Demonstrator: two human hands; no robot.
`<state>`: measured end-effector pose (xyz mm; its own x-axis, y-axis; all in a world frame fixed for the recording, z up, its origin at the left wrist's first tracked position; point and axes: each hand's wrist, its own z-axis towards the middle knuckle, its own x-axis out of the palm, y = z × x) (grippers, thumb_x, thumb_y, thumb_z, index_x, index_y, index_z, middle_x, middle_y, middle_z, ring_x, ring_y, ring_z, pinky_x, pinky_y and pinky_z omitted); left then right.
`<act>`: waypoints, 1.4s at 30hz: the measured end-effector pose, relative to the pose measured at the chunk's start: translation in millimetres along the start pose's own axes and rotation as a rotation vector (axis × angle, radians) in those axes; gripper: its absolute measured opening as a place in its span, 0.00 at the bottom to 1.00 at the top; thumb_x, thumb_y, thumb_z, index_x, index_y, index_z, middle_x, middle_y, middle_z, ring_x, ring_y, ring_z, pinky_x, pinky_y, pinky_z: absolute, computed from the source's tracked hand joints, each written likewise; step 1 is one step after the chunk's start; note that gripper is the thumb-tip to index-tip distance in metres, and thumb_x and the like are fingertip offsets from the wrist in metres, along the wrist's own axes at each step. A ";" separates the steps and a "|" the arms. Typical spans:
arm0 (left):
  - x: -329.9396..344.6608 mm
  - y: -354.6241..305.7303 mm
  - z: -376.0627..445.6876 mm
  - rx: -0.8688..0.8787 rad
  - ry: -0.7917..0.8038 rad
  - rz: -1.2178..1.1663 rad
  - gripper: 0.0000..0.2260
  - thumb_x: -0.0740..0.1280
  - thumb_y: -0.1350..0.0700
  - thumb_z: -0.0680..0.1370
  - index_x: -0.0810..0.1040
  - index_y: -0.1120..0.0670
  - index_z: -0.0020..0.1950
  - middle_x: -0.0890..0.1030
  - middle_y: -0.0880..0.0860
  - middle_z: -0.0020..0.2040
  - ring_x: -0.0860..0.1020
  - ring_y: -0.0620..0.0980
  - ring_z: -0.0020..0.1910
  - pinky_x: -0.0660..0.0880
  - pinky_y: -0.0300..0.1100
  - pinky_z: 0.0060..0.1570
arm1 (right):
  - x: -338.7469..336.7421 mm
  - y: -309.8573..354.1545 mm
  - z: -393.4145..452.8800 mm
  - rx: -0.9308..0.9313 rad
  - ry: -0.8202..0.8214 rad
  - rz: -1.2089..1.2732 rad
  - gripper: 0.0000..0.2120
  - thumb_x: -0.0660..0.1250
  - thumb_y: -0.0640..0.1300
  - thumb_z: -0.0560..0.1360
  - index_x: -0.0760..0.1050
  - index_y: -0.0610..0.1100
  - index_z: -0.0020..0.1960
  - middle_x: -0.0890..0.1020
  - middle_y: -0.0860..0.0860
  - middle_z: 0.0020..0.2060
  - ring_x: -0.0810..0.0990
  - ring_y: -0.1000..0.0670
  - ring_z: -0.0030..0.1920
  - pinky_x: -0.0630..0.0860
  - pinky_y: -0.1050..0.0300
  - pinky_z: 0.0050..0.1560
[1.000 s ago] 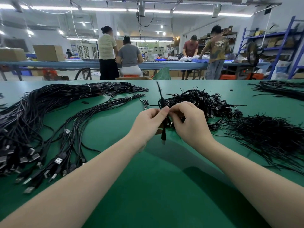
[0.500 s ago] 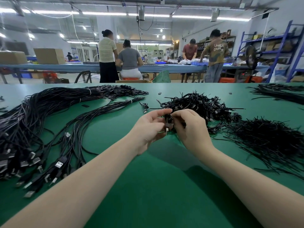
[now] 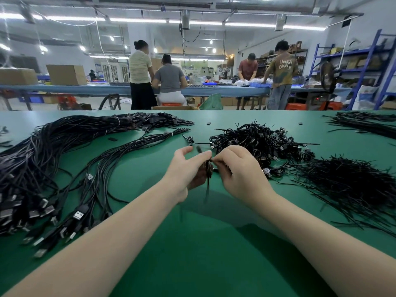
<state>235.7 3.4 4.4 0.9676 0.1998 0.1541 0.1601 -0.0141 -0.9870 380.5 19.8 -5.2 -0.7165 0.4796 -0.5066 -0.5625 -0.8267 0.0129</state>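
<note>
Black coiled cable (image 3: 208, 168), blurred, hands (image 3: 214, 170) pinching

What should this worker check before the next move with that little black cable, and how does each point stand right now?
1. Coiled cable held in the left hand: ok.
2. Right hand pinching its top: ok.
3. Coil fastened shut: cannot tell, blurred.
4. Loose end tucked in: not ok, a black tail hangs below the hands.
5. Pile of coiled cables close behind the hands: ok.
6. Pile of thin black ties near the right hand: ok.
</note>
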 end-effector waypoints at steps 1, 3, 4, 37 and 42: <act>-0.3 -3.5 -0.5 -0.177 0.057 -0.095 0.07 0.68 0.55 0.77 0.73 0.51 0.52 0.78 0.52 0.32 0.74 0.46 0.25 0.71 0.33 0.21 | -0.5 -1.4 0.2 -0.070 -0.005 -0.062 0.03 0.67 0.29 0.71 0.78 0.33 0.40 0.79 0.41 0.35 0.78 0.39 0.37 0.76 0.49 0.39; -0.3 -8.8 -2.1 -0.399 0.208 -0.224 0.12 0.63 0.56 0.77 0.77 0.56 0.34 0.72 0.48 0.23 0.67 0.40 0.18 0.63 0.28 0.16 | -0.4 -4.3 -0.6 -0.186 -0.028 -0.165 0.06 0.65 0.29 0.72 0.78 0.32 0.38 0.79 0.41 0.35 0.79 0.40 0.36 0.77 0.47 0.38; -0.4 -9.3 -2.1 -0.431 0.251 -0.200 0.16 0.63 0.55 0.77 0.77 0.56 0.29 0.70 0.47 0.21 0.65 0.39 0.16 0.62 0.27 0.16 | -0.4 -6.0 -1.5 -0.202 -0.037 -0.188 0.07 0.64 0.31 0.74 0.79 0.33 0.38 0.80 0.41 0.35 0.79 0.40 0.35 0.77 0.47 0.37; -250.4 -67.4 46.6 -0.246 -0.345 1.262 0.13 0.60 0.61 0.76 0.79 0.62 0.35 0.79 0.60 0.33 0.74 0.55 0.29 0.71 0.41 0.31 | 186.2 189.8 81.9 0.245 0.841 0.304 0.24 0.57 0.49 0.77 0.64 0.48 0.72 0.59 0.45 0.74 0.55 0.37 0.74 0.51 0.34 0.71; -246.2 -80.8 42.3 -0.170 -0.313 0.887 0.10 0.59 0.56 0.82 0.76 0.59 0.45 0.67 0.53 0.29 0.64 0.48 0.23 0.59 0.33 0.20 | 194.0 180.6 77.3 0.234 0.941 0.260 0.27 0.51 0.53 0.77 0.57 0.56 0.75 0.54 0.46 0.77 0.48 0.38 0.76 0.41 0.34 0.72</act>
<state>-23.7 -3.1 44.3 0.6580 0.3007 -0.6904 -0.5563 -0.4237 -0.7148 108.0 -13.7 -34.5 -0.2674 -0.2191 -0.9384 -0.5743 -0.7457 0.3377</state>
